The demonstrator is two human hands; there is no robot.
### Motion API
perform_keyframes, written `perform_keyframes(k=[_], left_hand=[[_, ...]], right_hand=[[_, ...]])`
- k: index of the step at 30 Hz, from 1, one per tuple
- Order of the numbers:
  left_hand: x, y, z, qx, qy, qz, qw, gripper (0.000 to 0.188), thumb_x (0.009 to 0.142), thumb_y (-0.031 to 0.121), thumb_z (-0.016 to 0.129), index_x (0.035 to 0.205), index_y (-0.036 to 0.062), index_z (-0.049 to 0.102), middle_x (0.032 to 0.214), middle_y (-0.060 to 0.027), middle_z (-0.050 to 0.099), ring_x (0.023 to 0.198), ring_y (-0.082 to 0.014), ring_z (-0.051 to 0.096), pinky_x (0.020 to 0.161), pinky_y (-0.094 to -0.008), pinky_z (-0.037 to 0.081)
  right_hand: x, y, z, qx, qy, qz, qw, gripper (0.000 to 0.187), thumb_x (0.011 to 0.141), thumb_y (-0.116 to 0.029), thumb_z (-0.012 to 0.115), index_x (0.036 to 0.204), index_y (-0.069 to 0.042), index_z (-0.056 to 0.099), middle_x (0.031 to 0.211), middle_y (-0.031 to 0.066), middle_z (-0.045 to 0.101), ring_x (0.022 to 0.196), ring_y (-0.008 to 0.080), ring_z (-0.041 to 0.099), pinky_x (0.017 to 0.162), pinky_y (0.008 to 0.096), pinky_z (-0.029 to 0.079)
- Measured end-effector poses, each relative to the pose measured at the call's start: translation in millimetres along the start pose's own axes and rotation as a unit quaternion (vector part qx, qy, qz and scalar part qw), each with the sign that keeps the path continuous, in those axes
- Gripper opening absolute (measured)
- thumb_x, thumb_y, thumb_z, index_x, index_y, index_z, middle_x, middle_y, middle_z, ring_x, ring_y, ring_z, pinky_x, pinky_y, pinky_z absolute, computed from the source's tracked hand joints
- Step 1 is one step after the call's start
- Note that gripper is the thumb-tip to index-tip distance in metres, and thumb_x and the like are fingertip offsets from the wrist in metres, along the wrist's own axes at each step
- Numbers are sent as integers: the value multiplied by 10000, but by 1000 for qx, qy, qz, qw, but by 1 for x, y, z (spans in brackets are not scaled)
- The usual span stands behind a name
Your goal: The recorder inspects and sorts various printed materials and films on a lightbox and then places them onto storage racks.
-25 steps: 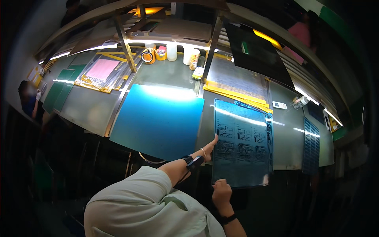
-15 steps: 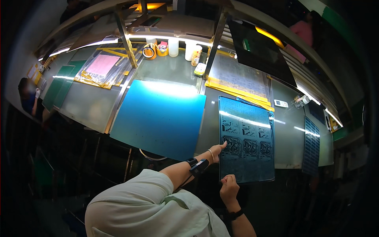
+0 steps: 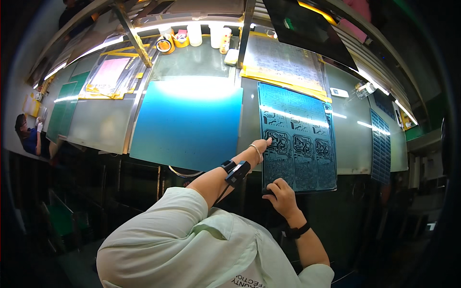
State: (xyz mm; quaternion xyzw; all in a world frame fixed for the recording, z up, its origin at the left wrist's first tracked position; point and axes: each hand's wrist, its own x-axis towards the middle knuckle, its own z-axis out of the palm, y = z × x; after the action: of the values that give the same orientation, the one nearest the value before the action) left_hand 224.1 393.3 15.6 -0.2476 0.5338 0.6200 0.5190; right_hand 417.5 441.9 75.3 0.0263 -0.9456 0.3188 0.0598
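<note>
A dark blue panel printed with black circuit patterns [image 3: 300, 165] lies on the bench in front of me, overhanging the near edge. My left hand [image 3: 260, 145] grips its left edge, thumb on top and the other fingers mostly hidden. My right hand [image 3: 283, 196] is closed at the panel's near left corner, fingers curled over the near edge. Something dark shows by its thumb, too small to make out. To the left lies a large plain blue sheet [image 3: 187, 129], touched by neither hand.
Yellow-edged films [image 3: 283, 67] lie behind the panel. A narrow patterned panel [image 3: 379, 144] overhangs the bench at right. Tape rolls [image 3: 164, 45] and white bottles [image 3: 194, 34] stand at the back. A metal post [image 3: 246, 33] rises there. At far left is another person [image 3: 30, 137].
My view has tipped, so the bench sits higher in the picture. My right hand has come up onto the panel's near edge. My left hand stays on its left edge.
</note>
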Motion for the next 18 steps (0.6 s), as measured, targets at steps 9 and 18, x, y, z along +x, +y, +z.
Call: perform_keyframes(k=[9, 18], left_hand=[[11, -13, -24, -60, -89, 36, 994, 588, 844, 471, 505, 1186, -6, 459, 1156, -134, 539, 1011, -259, 538, 868, -416, 410], [24, -48, -38, 54, 32, 94, 994, 716, 781, 529, 568, 1237, -7, 435, 1219, -186, 480, 1128, -322, 448, 910, -409, 380]], right_hand=[[6, 22, 18, 209, 30, 194, 958, 117, 788, -45, 580, 702, -39, 500, 712, 25, 524, 625, 144, 494, 584, 276, 387], [42, -3, -106, -37, 375, 77, 923, 106, 880, -45, 483, 785, 0, 489, 730, 107, 576, 607, 155, 541, 662, 308, 490]])
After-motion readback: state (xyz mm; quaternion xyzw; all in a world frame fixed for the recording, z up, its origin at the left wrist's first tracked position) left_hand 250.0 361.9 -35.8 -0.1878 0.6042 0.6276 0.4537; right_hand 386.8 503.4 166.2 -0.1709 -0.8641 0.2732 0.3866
